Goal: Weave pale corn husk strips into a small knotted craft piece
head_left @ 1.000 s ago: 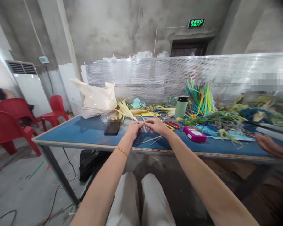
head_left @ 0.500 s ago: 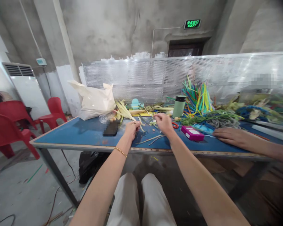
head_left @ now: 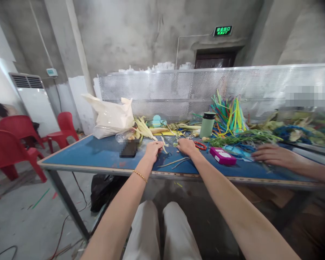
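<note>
I have the left hand pinching a pale strip over the table, probably to steady it; the right hand curls near red scissors, its fingers' grip I cannot tell.

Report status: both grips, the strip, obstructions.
Left grip: pinching pale strip. Right grip: low at table, hold unclear. Nearby: another person's hand, right of purple box, clear of both grips.
</note>
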Demonstrator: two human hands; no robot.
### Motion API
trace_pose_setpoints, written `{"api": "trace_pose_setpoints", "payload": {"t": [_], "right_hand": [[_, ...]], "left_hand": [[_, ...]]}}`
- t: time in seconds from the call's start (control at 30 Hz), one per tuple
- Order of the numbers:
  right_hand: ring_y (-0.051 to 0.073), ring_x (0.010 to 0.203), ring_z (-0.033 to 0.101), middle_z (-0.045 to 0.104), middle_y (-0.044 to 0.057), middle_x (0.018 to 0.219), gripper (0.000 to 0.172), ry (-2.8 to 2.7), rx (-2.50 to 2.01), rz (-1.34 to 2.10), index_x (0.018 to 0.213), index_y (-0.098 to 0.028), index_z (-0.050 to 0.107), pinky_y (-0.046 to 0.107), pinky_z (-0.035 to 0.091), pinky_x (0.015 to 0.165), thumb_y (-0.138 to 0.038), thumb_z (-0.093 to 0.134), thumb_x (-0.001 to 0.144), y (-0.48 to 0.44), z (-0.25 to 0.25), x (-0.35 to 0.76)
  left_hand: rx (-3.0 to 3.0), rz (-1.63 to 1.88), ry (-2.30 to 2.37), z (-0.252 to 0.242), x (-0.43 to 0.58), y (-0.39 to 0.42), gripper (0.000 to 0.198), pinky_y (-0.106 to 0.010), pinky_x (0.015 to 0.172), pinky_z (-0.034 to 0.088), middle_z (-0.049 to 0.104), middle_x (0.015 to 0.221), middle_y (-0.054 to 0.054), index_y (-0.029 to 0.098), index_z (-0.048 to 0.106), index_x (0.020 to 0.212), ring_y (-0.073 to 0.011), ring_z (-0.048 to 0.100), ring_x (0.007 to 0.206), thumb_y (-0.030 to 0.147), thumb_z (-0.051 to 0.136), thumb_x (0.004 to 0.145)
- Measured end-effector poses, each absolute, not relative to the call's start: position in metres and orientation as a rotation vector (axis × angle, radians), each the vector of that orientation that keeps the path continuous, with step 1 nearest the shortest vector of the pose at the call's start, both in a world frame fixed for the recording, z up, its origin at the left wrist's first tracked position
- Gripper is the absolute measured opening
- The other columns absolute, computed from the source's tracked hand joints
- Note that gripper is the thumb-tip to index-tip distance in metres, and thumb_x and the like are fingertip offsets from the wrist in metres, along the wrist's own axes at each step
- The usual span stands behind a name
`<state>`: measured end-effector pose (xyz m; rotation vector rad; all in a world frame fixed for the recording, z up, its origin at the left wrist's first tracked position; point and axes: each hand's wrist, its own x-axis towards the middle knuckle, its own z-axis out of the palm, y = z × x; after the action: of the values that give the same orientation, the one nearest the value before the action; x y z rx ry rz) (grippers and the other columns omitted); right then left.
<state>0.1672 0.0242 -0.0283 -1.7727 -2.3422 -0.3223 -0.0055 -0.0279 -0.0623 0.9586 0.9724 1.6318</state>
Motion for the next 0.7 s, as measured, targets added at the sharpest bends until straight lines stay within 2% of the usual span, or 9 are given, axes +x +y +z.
{"api": "trace_pose_setpoints", "payload": {"t": [0.1, 0.2, 0.3, 0.43, 0.57, 0.7], "right_hand": [[0.027, 0.100, 0.069, 0.074, 0.020, 0.104, 0.029, -2.261, -1.793, -0.215, 0.098, -0.012, 0.077, 0.030, 0.047, 0.080, -0.016, 0.054, 0.082, 0.029, -0.035, 0.174], [0.024, 0.093, 0.068, 0.076, 0.014, 0.089, 0.023, -2.165, -1.635, -0.108, 0.083, -0.013, 0.078, 0.026, 0.045, 0.077, -0.015, 0.055, 0.077, 0.036, -0.037, 0.188], [0.020, 0.075, 0.065, 0.072, 0.008, 0.074, 0.021, -1.977, -1.359, 0.182, 0.074, -0.013, 0.075, 0.026, 0.044, 0.068, -0.024, 0.058, 0.076, 0.043, -0.039, 0.199], [0.011, 0.052, 0.049, 0.058, 0.000, 0.053, 0.029, -1.703, -1.098, 0.618, 0.063, -0.013, 0.067, 0.024, 0.036, 0.052, -0.042, 0.068, 0.064, 0.047, -0.043, 0.202], [0.008, 0.044, 0.042, 0.052, -0.004, 0.048, 0.036, -1.540, -0.963, 0.874, 0.060, -0.016, 0.060, 0.021, 0.032, 0.043, -0.046, 0.078, 0.052, 0.041, -0.045, 0.198], [0.009, 0.045, 0.050, 0.057, -0.002, 0.051, 0.037, -1.405, -0.894, 1.056, 0.060, -0.017, 0.057, 0.021, 0.040, 0.042, -0.037, 0.085, 0.046, 0.030, -0.040, 0.194]], "left_hand": [[0.968, 1.629, 0.956, -0.063, -0.005, -0.028, 0.017, -0.022, 0.049, 0.032, 0.054, 0.050, 0.001, 0.011, 0.064, 0.061, -0.0070, 0.045, 0.047, 0.015, 0.080, 0.060], [0.977, 1.619, 0.964, -0.063, -0.006, -0.029, 0.016, -0.022, 0.049, 0.032, 0.054, 0.050, 0.001, 0.011, 0.064, 0.061, -0.0072, 0.046, 0.047, 0.015, 0.080, 0.061], [0.975, 1.606, 0.966, -0.063, -0.006, -0.030, 0.015, -0.022, 0.049, 0.032, 0.054, 0.052, 0.000, 0.011, 0.065, 0.062, -0.0071, 0.046, 0.048, 0.015, 0.079, 0.061], [0.989, 1.608, 0.964, -0.062, -0.006, -0.030, 0.012, -0.023, 0.050, 0.032, 0.055, 0.053, 0.000, 0.012, 0.066, 0.062, -0.0071, 0.046, 0.048, 0.013, 0.078, 0.064], [0.990, 1.609, 0.974, -0.062, -0.006, -0.030, 0.013, -0.023, 0.050, 0.032, 0.055, 0.052, -0.001, 0.012, 0.065, 0.060, -0.0075, 0.045, 0.048, 0.011, 0.076, 0.065], [0.997, 1.604, 0.973, -0.061, -0.006, -0.031, 0.014, -0.023, 0.049, 0.032, 0.055, 0.052, -0.001, 0.011, 0.065, 0.061, -0.0077, 0.046, 0.048, 0.012, 0.079, 0.063]]}}
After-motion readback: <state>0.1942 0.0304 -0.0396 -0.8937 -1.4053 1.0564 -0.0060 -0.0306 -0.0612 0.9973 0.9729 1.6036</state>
